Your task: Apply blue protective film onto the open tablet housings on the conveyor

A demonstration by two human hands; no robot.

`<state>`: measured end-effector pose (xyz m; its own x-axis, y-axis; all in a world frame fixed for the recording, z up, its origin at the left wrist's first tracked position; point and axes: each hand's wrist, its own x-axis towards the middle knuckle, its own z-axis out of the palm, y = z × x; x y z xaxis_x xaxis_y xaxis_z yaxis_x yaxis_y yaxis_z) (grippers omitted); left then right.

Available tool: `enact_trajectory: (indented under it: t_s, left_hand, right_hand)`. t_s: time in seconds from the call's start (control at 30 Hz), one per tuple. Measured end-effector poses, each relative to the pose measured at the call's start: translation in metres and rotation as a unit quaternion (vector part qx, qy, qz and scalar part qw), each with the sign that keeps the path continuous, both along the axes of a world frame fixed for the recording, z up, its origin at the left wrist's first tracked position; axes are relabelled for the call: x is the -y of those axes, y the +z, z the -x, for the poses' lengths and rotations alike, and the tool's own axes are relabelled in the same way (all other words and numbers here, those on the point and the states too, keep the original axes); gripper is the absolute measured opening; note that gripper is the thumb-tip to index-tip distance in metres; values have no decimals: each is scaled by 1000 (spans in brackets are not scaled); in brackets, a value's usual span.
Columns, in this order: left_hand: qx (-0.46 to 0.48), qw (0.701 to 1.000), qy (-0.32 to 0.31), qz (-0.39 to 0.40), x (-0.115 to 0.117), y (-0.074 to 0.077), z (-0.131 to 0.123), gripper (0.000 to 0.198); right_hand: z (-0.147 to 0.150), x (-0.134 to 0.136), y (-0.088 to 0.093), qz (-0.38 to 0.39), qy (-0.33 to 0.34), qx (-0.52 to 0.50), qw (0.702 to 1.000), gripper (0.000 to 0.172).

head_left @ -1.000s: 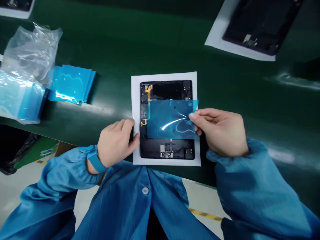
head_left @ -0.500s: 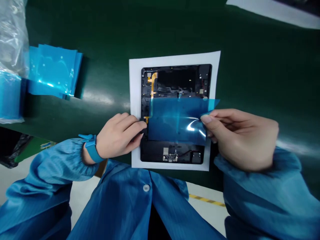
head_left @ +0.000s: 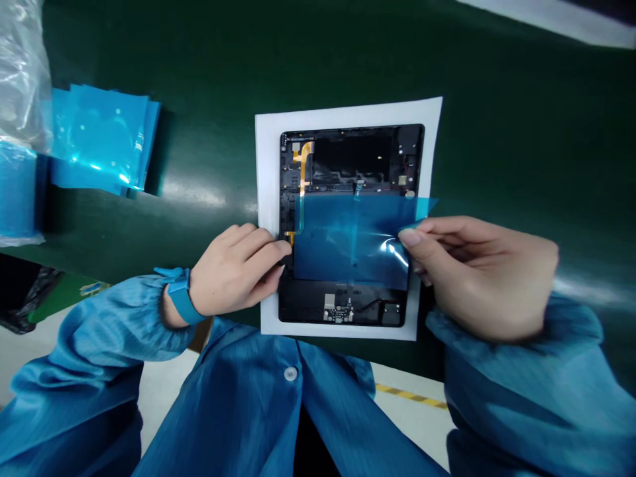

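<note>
An open black tablet housing (head_left: pixel 348 159) lies on a white sheet (head_left: pixel 265 172) on the green belt. A translucent blue film (head_left: pixel 348 242) lies across the housing's middle. My right hand (head_left: pixel 477 275) pinches the film's right edge between thumb and fingers. My left hand (head_left: pixel 233 268) rests on the white sheet with its fingertips pressed against the housing's left edge, next to an orange flex cable (head_left: pixel 301 172). Both arms wear blue sleeves.
A stack of blue films (head_left: pixel 102 139) lies at the left, beside a clear plastic bag (head_left: pixel 22 73) and more blue film under it. Another white sheet (head_left: pixel 546 23) shows at the top right. The belt's near edge runs just below the white sheet.
My head came closer over the housing in the first half second. The film has settled lower and flatter onto the housing's middle. My left fingertips moved from the sheet to the housing's left edge.
</note>
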<state>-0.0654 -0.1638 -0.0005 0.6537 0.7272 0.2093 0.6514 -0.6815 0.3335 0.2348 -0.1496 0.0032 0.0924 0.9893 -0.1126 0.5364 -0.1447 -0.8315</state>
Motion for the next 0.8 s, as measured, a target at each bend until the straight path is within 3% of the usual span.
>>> enact_trajectory:
  t_s: [0.8]
  left_hand:
    - [6, 1000, 7, 14, 2, 0, 0, 22]
  right_hand:
    - [5, -7, 3, 45, -9, -10, 999, 16]
